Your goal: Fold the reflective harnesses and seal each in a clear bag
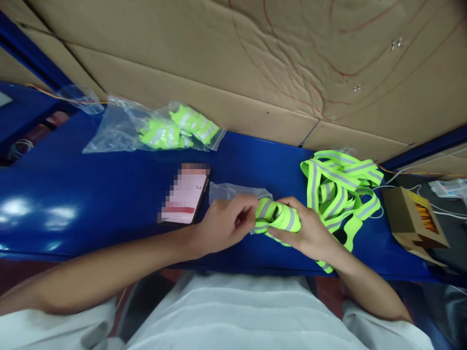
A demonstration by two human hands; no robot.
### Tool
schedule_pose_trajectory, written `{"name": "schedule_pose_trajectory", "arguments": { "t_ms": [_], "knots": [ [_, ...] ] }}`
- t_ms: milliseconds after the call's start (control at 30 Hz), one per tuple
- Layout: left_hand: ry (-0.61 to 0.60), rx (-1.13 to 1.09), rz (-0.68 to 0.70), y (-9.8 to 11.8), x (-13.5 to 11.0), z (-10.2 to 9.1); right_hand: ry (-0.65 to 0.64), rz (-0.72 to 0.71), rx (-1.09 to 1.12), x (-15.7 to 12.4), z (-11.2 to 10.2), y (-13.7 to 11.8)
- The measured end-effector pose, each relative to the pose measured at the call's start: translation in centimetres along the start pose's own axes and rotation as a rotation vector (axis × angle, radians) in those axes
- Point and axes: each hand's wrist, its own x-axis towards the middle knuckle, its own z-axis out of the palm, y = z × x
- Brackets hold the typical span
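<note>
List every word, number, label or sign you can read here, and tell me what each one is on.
"54": on the screen of the phone lying on the blue table.
Rest of the phone screen: partly pixelated; any text on the red bar is too blurred to read.
Small cardboard box and white packet at the right: no print can be made out.
</note>
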Motion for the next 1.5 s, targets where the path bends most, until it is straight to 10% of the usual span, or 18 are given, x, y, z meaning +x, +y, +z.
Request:
{"name": "schedule_pose_trajectory", "arguments": {
  "t_ms": [167,700,1033,1200,1400,1500],
  "knots": [
    [-0.104,0.184,0.443,0.0,-0.3,0.4,-0.224,-0.059,-0.076,0.0,-0.1,-0.1],
    [-0.049,0.423,0.726,1.5,0.4,1.0,0.007,-0.267,-0.092,-0.4,1.9,1.0],
    [-0.063,0.517,0.762,2.3,0.3,0.4,0.223,-0.066,0.259,-0.2,2.0,-0.3],
    [-0.072,0.34,0.562,1.4,0.3,0.0,0.278,-0.038,0.339,1.1,2.1,0.5],
    [-0.188,-0.255,-0.432,0.1,1.0,-0.5,0.468,-0.078,0.353,1.5,0.8,1.8],
    [-0.185,-0.454,-0.401,-0.4,0.8,0.2,0.384,-0.169,0.334,1.0,1.7,2.0]
  ]
}}
